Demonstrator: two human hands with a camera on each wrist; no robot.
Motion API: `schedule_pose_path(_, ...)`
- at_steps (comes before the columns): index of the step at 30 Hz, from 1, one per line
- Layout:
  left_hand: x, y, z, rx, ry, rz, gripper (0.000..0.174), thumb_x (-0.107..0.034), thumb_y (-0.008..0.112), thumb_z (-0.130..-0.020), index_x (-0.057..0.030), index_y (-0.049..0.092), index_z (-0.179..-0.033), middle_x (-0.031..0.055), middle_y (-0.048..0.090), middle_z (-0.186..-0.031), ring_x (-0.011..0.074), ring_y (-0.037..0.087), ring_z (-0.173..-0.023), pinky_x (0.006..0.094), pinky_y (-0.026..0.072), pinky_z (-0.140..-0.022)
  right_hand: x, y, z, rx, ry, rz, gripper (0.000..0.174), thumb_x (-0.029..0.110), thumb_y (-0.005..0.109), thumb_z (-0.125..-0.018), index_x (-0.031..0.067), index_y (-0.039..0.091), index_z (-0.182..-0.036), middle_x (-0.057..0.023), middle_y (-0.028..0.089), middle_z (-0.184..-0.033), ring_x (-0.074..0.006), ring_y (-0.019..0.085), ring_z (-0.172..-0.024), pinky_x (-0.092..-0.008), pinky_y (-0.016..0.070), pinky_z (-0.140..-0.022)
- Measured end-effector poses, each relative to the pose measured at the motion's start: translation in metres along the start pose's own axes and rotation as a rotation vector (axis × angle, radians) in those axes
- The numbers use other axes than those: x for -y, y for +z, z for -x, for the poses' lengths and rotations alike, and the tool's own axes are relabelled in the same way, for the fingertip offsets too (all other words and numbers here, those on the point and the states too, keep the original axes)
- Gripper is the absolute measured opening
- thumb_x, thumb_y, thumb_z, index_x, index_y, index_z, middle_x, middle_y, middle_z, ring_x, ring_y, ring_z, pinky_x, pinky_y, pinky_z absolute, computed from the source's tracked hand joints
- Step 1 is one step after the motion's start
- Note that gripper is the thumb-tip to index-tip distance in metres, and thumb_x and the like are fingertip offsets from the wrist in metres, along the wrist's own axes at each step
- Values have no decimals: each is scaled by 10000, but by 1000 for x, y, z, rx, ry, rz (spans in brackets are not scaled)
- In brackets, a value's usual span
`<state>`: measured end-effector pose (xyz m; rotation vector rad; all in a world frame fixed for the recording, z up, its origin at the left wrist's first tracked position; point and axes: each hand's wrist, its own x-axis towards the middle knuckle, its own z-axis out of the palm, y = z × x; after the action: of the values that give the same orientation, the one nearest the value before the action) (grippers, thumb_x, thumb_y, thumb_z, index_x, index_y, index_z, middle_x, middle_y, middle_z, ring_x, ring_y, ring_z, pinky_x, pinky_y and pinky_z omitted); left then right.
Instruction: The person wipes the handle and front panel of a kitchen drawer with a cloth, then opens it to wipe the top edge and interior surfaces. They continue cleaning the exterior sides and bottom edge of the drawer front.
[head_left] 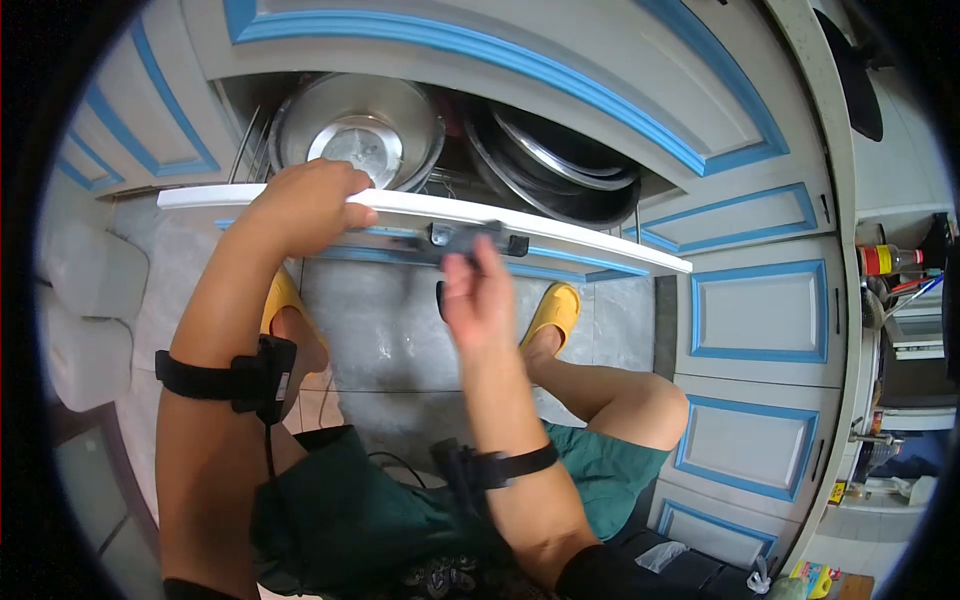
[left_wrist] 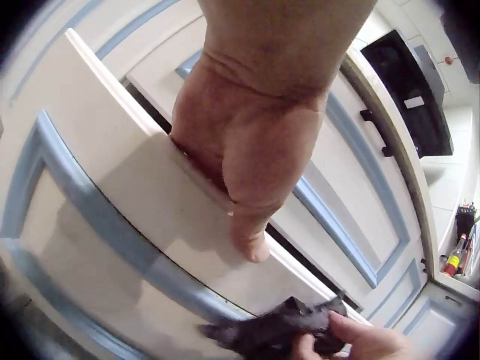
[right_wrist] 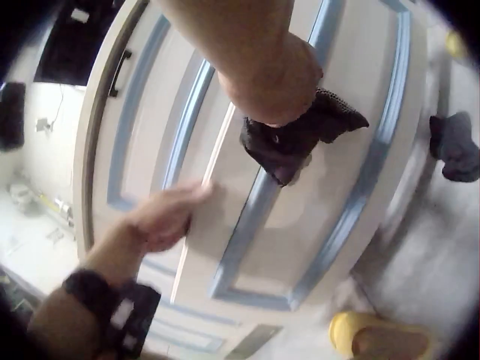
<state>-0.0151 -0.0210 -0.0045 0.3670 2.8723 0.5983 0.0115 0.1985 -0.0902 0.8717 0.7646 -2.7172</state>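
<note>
Left hand [head_left: 300, 205] curls over the top edge of the drawer front [head_left: 580, 250], fingertips hidden behind it; right hand [head_left: 478, 295] pinches a dark cloth [left_wrist: 274, 334], pretty blurry from above; pots [head_left: 355, 130] inside are half covered.

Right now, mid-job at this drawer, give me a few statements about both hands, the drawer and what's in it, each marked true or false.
1. The left hand grips the top edge of the drawer front. True.
2. The right hand holds nothing. False: it holds a dark cloth close to the drawer front.
3. The drawer is pushed fully shut. False: it is pulled open, and metal bowls show inside it.
4. The person wears yellow slippers. True.
</note>
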Motion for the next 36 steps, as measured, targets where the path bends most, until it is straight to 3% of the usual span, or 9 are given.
schedule_pose_path(13,-3,-8,-7,111,-62,44,332,-300,658,-843,-69,673,-1081,170,649,-1061,353,598,-1016,421,455,-885,81,-23,-3,-113,-413,-64,132,174,546,-966,73,560,-1050,-54,652,-978,-155,640,-806,-266,549,-700)
schedule_pose_path(17,-7,-8,-7,103,-45,34,322,-288,655,-844,-41,668,-1050,174,645,-1034,364,594,-989,431,456,-863,48,-13,-11,-154,-337,-72,127,180,545,-969,118,529,-1078,-27,625,-929,-152,615,-816,-294,544,-694)
schedule_pose_path(22,-4,-3,-7,53,38,107,306,-252,664,-833,-10,652,-1021,207,636,-976,381,591,-932,427,455,-818,31,-23,-22,-39,-70,-224,184,260,545,-972,120,550,-1092,-14,641,-1016,-152,635,-892,-315,547,-757)
schedule_pose_path(25,-11,-2,-8,65,-31,137,307,-226,670,-834,11,636,-1027,216,625,-938,374,589,-882,402,455,-792,54,-37,-18,98,190,111,419,455,430,-988,83,598,-1085,-57,661,-1063,-209,643,-965,-387,520,-881)
schedule_pose_path(28,-10,-1,-11,68,-30,124,307,-218,675,-840,19,629,-1029,196,617,-918,333,587,-845,381,454,-781,66,-38,-11,163,335,458,562,611,366,-950,104,584,-1054,-42,662,-978,-184,653,-838,-342,529,-733)
schedule_pose_path(29,-9,2,-12,69,-17,128,308,-217,675,-841,20,627,-1032,189,614,-911,322,585,-838,379,453,-781,63,-32,-8,124,319,397,673,680,296,-928,94,595,-1074,-55,660,-977,-187,651,-847,-333,522,-726)
schedule_pose_path(32,-7,6,-13,101,-28,114,322,-226,687,-841,13,626,-1048,144,593,-868,259,561,-809,346,443,-767,58,-39,-14,287,325,184,636,635,331,-946,77,607,-1076,-70,659,-965,-194,651,-856,-356,530,-728)
schedule_pose_path(33,-2,6,-14,105,-46,117,324,-229,689,-842,9,627,-1053,130,590,-863,241,553,-806,335,439,-762,55,-38,-18,278,216,-17,452,469,490,-961,47,611,-1069,-77,656,-966,-201,647,-868,-377,533,-760)
schedule_pose_path(36,-7,9,-12,110,-113,166,319,-239,699,-848,-11,632,-1061,63,565,-848,165,508,-800,294,420,-741,72,-58,-36,252,37,-162,272,234,611,-919,18,598,-1083,-79,651,-975,-212,645,-880,-380,532,-799)
